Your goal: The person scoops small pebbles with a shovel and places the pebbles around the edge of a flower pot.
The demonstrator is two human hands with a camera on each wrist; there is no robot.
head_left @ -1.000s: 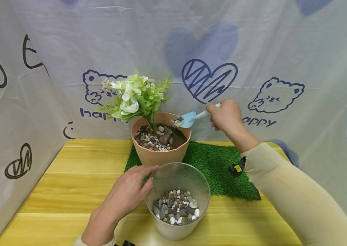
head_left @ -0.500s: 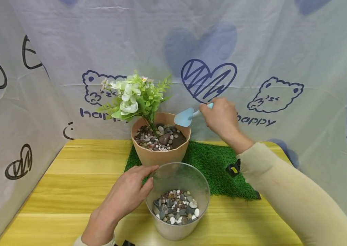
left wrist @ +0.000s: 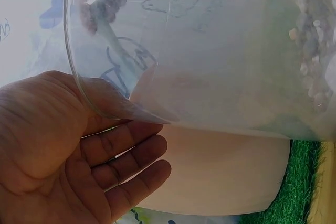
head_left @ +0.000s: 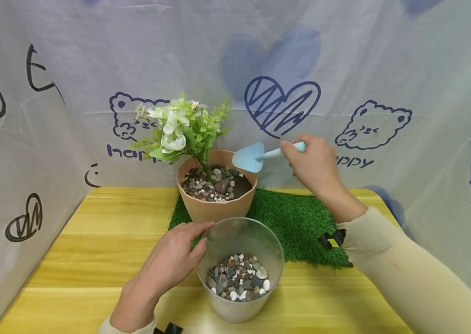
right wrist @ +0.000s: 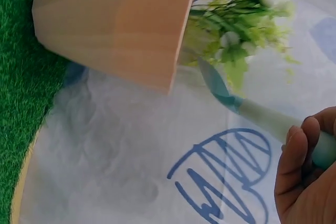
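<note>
My right hand (head_left: 312,160) grips the handle of a light blue hand trowel (head_left: 249,157). The trowel's blade is tilted over the right rim of a peach flowerpot (head_left: 214,211), and no stones show on it. Stones, dark soil and a spray of white artificial flowers (head_left: 173,132) with green leaves fill the pot. My left hand (head_left: 173,255) holds the left rim of a clear plastic bucket (head_left: 239,308), its thumb and fingers at the edge. Mixed pebbles (head_left: 239,278) lie in the bottom of this bucket. In the left wrist view, several fingers (left wrist: 139,153) show outside the bucket wall.
The pot stands on a green artificial grass mat (head_left: 294,227), which reaches right of it. Under everything is a yellow wood-grain table (head_left: 114,232). A printed white cloth (head_left: 202,46) hangs close behind the pot and along the sides.
The trowel carried pebbles a second ago; it has tipped and they are gone from its blade. Beside the large brown stone more pebbles lie. The right hand shifted left, then back right.
</note>
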